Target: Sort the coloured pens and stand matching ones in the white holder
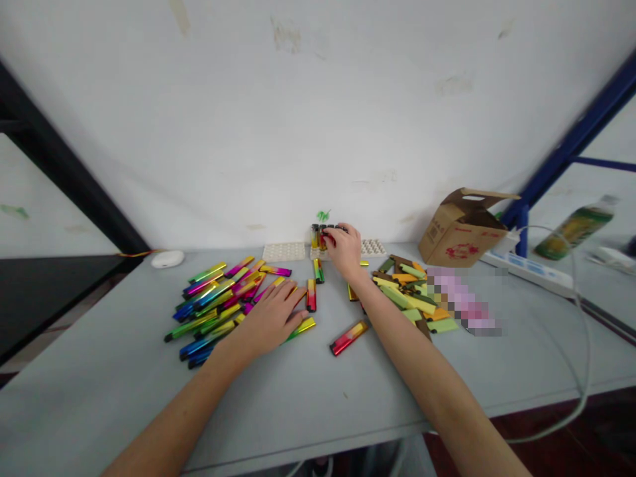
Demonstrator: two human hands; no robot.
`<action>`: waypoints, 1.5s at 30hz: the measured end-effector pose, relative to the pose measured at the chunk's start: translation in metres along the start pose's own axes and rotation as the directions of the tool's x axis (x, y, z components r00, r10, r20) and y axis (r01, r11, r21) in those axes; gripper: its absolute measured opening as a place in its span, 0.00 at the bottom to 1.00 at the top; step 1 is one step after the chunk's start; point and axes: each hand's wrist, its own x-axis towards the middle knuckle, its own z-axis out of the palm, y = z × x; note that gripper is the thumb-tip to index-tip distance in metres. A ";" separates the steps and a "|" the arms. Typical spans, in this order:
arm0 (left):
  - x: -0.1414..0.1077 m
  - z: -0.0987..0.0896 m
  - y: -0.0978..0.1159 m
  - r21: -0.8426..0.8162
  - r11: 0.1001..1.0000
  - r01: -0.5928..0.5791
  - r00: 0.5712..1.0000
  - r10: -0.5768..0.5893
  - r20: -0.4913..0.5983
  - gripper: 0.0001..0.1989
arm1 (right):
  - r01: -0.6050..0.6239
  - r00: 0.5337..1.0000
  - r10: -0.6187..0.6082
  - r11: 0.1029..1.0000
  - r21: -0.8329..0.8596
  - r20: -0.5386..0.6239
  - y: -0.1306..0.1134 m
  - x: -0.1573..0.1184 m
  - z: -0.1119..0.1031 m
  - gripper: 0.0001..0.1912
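Sticks (315, 237), shiny, long and bright-coloured with black ends, stand up by white plastic trays with little holes (284, 252) at twelve o'clock, with us at six. Our right hand (344, 248) is there, fingertips close together, but we cannot tell if they grip one. Our left hand (273, 315) is spread loosely over the edge of the shiny, rainbow-coloured pile (218, 305) at nine; we can't see under its palm. We seem to be standing sticks up in a bunch. We think the next move needs a light touch, so none tip over.
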 end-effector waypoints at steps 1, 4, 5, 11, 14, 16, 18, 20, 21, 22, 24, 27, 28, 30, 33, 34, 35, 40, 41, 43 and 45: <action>0.000 0.000 0.000 -0.001 1.000 0.000 1.000 0.000 0.002 0.19 | -0.007 1.000 0.007 1.000 0.001 0.003 0.000 0.000 -0.001 0.12; 0.000 0.000 -0.001 -0.004 1.000 0.002 1.000 -0.002 0.008 0.19 | -0.033 0.999 0.033 0.999 0.018 0.027 -0.001 0.001 -0.002 0.12; 0.000 0.000 -0.001 -0.007 1.000 0.001 1.000 -0.001 0.010 0.19 | -0.039 0.999 0.038 0.999 0.025 0.039 -0.001 0.002 -0.003 0.12; 0.000 0.001 -0.001 -0.038 0.999 -0.007 1.000 0.006 -0.023 0.19 | -0.026 0.997 0.023 0.999 0.044 0.074 -0.001 0.003 -0.006 0.12; 0.000 0.000 -0.001 -0.030 1.000 0.005 1.000 -0.005 -0.006 0.19 | 0.017 0.999 -0.016 1.000 -0.016 0.027 0.000 0.002 -0.007 0.13; 0.000 0.000 0.000 -0.018 1.000 0.008 1.000 -0.008 0.010 0.19 | 0.033 0.999 -0.030 0.997 -0.064 0.039 0.001 0.000 -0.006 0.16; 0.000 -0.001 0.000 -0.008 1.000 0.006 1.000 -0.005 0.018 0.19 | 0.046 0.996 -0.038 0.994 -0.097 0.081 0.001 -0.002 -0.006 0.20; 0.000 -0.001 0.000 -0.002 1.000 0.005 1.000 -0.005 0.020 0.19 | 0.057 0.993 -0.044 0.992 -0.117 0.113 0.001 -0.005 -0.005 0.23; 0.000 -0.001 0.000 0.000 1.000 0.004 1.000 -0.004 0.018 0.19 | 0.062 0.992 -0.047 0.990 -0.124 0.120 0.001 -0.005 -0.004 0.24; 0.000 0.000 -0.001 0.000 1.000 0.004 1.000 -0.004 0.014 0.19 | 0.066 0.991 -0.050 0.990 -0.127 0.124 0.001 -0.006 -0.003 0.24; 0.000 0.001 -0.002 -0.005 1.000 -0.002 1.000 0.002 -0.001 0.19 | 0.070 0.991 -0.055 0.990 -0.122 0.125 0.000 -0.005 -0.003 0.23; 0.000 0.001 -0.003 -0.022 1.000 -0.017 1.000 0.016 -0.027 0.19 | 0.068 0.990 -0.056 0.994 -0.089 0.130 0.002 -0.001 -0.010 0.23; 0.000 0.001 -0.003 -0.023 1.000 -0.019 0.999 0.018 -0.029 0.19 | 0.059 0.990 -0.049 0.995 -0.076 0.130 0.003 0.001 -0.014 0.23; 0.000 0.001 -0.002 -0.017 1.000 -0.013 1.000 0.013 -0.023 0.19 | 0.037 0.991 -0.031 0.998 -0.044 0.132 0.005 0.003 -0.028 0.22; -0.001 0.003 -0.004 -0.018 1.000 -0.013 1.000 0.012 -0.014 0.19 | 0.042 0.985 -0.052 0.997 0.061 0.166 0.007 -0.005 -0.056 0.17; -0.001 0.004 -0.004 -0.023 1.000 -0.017 1.000 0.016 -0.021 0.19 | 0.066 0.979 -0.085 0.992 0.105 0.187 0.007 -0.012 -0.066 0.15; -0.001 0.005 -0.005 -0.028 0.999 -0.023 0.999 0.022 -0.032 0.19 | 0.091 0.967 -0.124 0.984 0.153 0.221 0.007 -0.020 -0.076 0.14; -0.002 0.007 -0.007 -0.041 0.999 -0.026 0.999 0.024 -0.049 0.19 | 0.083 0.875 -0.252 0.919 0.387 0.412 0.001 -0.068 -0.118 0.10; -0.002 0.007 -0.007 -0.041 0.999 -0.021 0.999 0.019 -0.041 0.19 | 0.089 0.832 -0.307 0.896 0.435 0.463 0.000 -0.075 -0.124 0.11; -0.002 0.006 -0.007 -0.037 0.999 -0.010 1.000 0.009 -0.030 0.19 | 0.077 0.740 -0.409 0.840 0.537 0.534 -0.005 -0.085 -0.133 0.13; -0.002 0.006 -0.007 -0.032 0.999 -0.010 1.000 0.009 -0.023 0.20 | 0.066 0.691 -0.444 0.825 0.562 0.570 -0.009 -0.090 -0.138 0.16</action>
